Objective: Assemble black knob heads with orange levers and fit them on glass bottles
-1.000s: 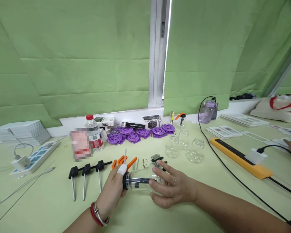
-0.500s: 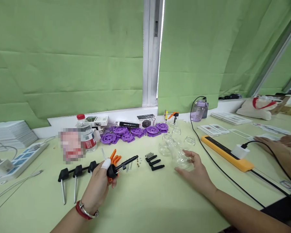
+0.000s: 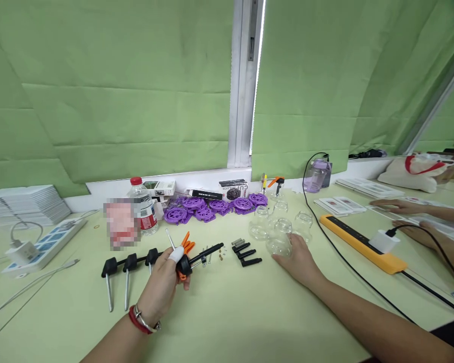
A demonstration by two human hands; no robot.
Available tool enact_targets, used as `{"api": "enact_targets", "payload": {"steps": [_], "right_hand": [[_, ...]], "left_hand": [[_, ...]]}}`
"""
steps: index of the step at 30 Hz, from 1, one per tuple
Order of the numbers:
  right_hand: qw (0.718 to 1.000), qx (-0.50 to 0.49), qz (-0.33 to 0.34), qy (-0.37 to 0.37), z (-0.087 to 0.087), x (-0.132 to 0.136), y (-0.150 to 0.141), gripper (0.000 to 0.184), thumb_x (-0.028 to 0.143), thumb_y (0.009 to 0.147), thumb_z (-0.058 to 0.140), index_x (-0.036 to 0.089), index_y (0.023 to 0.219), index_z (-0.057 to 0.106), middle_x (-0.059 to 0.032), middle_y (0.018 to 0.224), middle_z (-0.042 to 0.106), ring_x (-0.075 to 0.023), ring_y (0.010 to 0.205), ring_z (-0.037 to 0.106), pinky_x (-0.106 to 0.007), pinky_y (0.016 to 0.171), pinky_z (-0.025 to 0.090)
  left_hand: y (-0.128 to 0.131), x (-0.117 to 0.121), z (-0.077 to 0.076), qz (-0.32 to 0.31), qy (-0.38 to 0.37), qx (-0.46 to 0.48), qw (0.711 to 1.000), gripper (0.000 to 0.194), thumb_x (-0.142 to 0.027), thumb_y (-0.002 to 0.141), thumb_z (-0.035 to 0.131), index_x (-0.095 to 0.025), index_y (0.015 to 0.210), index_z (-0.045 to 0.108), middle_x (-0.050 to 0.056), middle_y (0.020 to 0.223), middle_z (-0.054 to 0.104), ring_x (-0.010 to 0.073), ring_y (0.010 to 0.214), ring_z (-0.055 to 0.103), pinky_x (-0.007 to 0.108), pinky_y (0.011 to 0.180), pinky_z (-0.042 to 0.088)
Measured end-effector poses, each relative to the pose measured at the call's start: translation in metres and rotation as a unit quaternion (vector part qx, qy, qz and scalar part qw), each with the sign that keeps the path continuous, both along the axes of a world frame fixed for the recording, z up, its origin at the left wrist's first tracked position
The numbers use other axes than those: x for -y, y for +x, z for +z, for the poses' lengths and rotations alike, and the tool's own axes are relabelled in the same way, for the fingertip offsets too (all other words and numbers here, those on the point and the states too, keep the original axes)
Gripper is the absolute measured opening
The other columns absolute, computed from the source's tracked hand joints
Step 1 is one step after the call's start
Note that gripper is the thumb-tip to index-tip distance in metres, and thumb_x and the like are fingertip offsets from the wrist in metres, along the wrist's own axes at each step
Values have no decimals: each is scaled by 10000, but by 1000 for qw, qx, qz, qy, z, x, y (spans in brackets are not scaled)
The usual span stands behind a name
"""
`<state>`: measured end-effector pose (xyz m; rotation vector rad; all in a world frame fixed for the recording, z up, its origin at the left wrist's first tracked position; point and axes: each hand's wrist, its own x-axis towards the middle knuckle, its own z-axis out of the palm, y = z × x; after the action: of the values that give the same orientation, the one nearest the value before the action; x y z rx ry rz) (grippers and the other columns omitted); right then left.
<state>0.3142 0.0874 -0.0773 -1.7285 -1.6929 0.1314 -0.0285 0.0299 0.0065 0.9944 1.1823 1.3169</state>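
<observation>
My left hand (image 3: pixel 162 282) is closed around a black plastic part (image 3: pixel 184 265) with a long black shaft and a metal rod sticking up. Its thumb has a white covering. My right hand (image 3: pixel 300 259) curves round the side of a clear jar (image 3: pixel 279 245) that stands upright on the table. Other clear jars (image 3: pixel 260 227) stand close behind it. Between my hands lie several black tubes (image 3: pixel 249 256), springs (image 3: pixel 237 242) and small screws. Orange levers (image 3: pixel 188 244) lie behind my left hand. Black knobs with metal rods (image 3: pixel 130 264) rest left of it.
Purple plastic discs (image 3: pixel 204 212) line the back, beside a water bottle (image 3: pixel 147 214). A jar with a black and orange top (image 3: pixel 277 185) stands behind. A yellow power strip (image 3: pixel 363 244) and a black cable lie right, near another person's hands (image 3: pixel 401 206).
The jar at my right hand, blurred before, now stands clearly upright beside the others. My left hand keeps the black part. The view has turned slightly left.
</observation>
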Motion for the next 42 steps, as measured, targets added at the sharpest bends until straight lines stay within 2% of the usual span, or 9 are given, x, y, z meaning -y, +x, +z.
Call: {"api": "enact_targets", "payload": {"steps": [6,12,15,18,22,25,29,33,42], "right_hand": [[987,58,-14,148,19,17,-17,881,455,695,664,138,1388,221,-196,1354,357,-361,1279,305,-543,1013,323],[895,190,286,285,47,55,-79,479,186,847,528,323,1295,427,-85,1311,505,-306,1238,403,-525,975,340],[858,201,402,248,56,61,-108,428,125,877,418,253,1283,458,-119,1149,613,-279,1096,523,-489,904,401],[867,163,410,232,68,58,-123,357,99,892,347,174,1192,525,-127,934,653,-236,872,582,-430,793,453],[921,61,371,102,94,52,-126,265,196,915,359,186,1061,579,-102,851,630,-220,774,551,-365,681,447],[915,-26,395,-79,106,46,-123,243,267,914,371,214,823,590,-21,686,555,-161,638,489,-280,586,390],[875,-104,410,-236,92,36,-122,271,299,874,422,186,648,521,24,574,438,-109,523,365,-233,523,292],[866,-154,374,-293,68,28,-126,242,306,835,467,175,638,516,38,554,406,-97,516,316,-226,529,261],[847,-193,357,-345,50,25,-133,150,212,810,480,158,676,520,37,561,451,-93,529,358,-223,545,287]], "left_hand": [[-2,1,-1,-12,1,-32,999,294,-447,787,512,-174,684,484,-28,507,518,114,379,474,242,367,404],[12,15,5,-101,-48,-21,994,316,-487,778,513,-192,667,498,-36,469,492,115,352,455,237,330,393],[16,22,9,-134,-88,-8,987,325,-514,768,509,-208,658,501,-15,499,529,133,359,472,257,335,386],[12,24,15,-128,-88,-77,985,364,-550,783,465,-218,636,486,-4,474,531,153,363,477,280,379,387],[-1,25,24,-43,100,-294,950,367,-499,837,402,-215,622,488,-4,471,500,158,444,462,275,501,361],[-5,27,26,-63,202,-358,909,224,-423,820,471,-216,837,556,22,664,566,185,590,489,271,565,353],[-5,22,11,-168,125,-353,912,199,-388,722,616,-224,823,567,4,657,531,173,546,452,248,522,319],[-8,9,-7,-242,60,-345,905,261,-457,707,611,-207,681,542,-10,603,491,152,504,405,235,497,280],[-15,-4,-20,-303,63,-514,800,436,-612,780,436,-189,720,523,1,630,504,152,540,412,239,496,276]]}}
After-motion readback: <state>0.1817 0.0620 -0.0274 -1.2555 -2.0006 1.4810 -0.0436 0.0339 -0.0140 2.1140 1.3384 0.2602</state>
